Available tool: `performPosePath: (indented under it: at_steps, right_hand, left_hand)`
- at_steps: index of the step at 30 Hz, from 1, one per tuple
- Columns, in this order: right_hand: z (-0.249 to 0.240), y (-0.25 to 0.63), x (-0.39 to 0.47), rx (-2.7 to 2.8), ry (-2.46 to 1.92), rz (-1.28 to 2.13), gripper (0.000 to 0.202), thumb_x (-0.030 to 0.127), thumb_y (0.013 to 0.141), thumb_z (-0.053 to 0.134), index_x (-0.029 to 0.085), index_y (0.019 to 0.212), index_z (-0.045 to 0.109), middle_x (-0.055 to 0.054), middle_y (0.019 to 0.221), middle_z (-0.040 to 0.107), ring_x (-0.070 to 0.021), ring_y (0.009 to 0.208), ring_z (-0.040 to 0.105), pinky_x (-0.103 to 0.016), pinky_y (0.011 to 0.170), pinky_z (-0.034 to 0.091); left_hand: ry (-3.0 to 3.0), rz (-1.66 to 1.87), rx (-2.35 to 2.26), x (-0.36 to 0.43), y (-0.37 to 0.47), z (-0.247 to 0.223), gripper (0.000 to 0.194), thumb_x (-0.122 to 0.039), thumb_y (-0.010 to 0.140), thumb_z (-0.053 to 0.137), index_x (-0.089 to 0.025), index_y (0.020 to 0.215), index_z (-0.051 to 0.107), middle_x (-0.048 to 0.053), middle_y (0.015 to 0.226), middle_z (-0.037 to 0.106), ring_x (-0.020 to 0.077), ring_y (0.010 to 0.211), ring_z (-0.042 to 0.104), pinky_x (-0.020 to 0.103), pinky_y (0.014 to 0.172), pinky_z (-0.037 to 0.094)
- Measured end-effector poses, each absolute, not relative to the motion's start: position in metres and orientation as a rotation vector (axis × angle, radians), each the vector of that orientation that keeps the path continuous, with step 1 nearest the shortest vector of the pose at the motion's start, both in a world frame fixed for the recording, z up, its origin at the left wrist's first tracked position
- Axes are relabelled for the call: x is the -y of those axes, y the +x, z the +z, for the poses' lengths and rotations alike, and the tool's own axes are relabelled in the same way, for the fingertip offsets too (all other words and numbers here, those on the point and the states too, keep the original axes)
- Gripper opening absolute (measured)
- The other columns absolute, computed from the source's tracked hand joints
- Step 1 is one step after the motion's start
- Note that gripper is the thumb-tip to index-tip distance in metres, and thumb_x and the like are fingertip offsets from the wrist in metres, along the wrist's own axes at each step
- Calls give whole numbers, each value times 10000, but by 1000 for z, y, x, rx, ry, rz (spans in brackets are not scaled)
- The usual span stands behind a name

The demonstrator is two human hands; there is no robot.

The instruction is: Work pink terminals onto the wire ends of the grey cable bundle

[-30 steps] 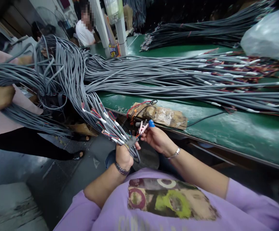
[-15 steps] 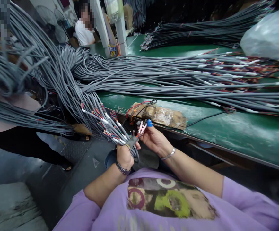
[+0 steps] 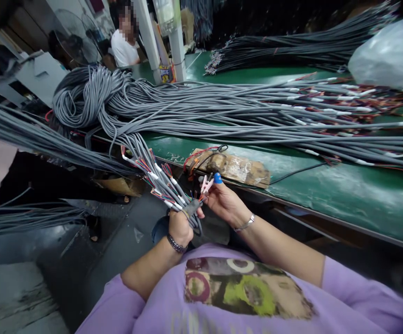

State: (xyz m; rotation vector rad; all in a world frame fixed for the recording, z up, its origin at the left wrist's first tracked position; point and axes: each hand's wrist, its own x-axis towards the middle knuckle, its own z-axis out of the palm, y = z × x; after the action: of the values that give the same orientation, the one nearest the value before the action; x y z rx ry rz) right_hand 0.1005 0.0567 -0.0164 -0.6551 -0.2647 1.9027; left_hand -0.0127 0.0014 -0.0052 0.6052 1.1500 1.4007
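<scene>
My left hand (image 3: 181,225) is closed around several grey cables (image 3: 174,194) near their ends, where white sleeves and thin coloured wires show. Grey wrapping on a finger lies across the cables. In my right hand (image 3: 226,205), the thumb, capped in blue (image 3: 217,177), and fingers close on a small pale pink clip-like piece (image 3: 207,184). It sits right beside the coloured wire ends; whether it touches a wire I cannot tell. My right fingertips are partly hidden behind it.
Long grey cables (image 3: 201,104) lie along the green bench (image 3: 357,195). A taped wooden block (image 3: 241,168) with a cord sits at the bench edge. Black cables (image 3: 284,51) and a plastic bag (image 3: 389,53) lie at the back. A co-worker (image 3: 124,46) is beyond a post.
The large hanging mass of grey cables at left has been carried away leftward by another person, uncovering a grey box and cable coil. My hands stay almost still.
</scene>
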Motion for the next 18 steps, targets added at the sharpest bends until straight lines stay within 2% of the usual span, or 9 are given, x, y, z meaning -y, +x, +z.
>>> performPosePath:
  at_steps: [5, 9, 14, 18]
  right_hand:
    - [-17, 103, -55, 354, -651, 1931, 346, 546, 787, 594, 203, 776, 640, 16, 679, 635, -96, 592, 569, -215, 586, 496]
    - [-16, 112, -51, 508, -663, 2116, 426, 612, 772, 563, 193, 782, 639, -17, 738, 656, -117, 635, 594, -244, 593, 499]
    - [-8, 130, -50, 915, -873, 2149, 350, 487, 677, 727, 151, 740, 655, -20, 675, 630, -110, 602, 559, -246, 593, 479]
    - [4, 137, -53, 1279, -932, 1981, 245, 382, 688, 741, 150, 722, 669, -2, 642, 624, -94, 574, 519, -225, 571, 429]
  left_hand:
    - [612, 1397, -1110, 1, -15, -5, 277, -362, 606, 741, -151, 539, 574, -6, 457, 566, 116, 447, 546, 248, 493, 445]
    - [640, 1396, -1097, 3, -17, -8, 280, -355, 617, 734, -149, 517, 572, 0, 465, 571, 111, 446, 539, 242, 487, 428]
    - [742, 1366, -1125, 6, -20, -13, 267, -345, 635, 708, -147, 492, 597, 17, 462, 579, 114, 457, 541, 245, 503, 432]
    - [797, 1319, -1158, 10, -20, -14, 269, -342, 621, 713, -152, 472, 595, 20, 462, 575, 121, 463, 543, 253, 522, 443]
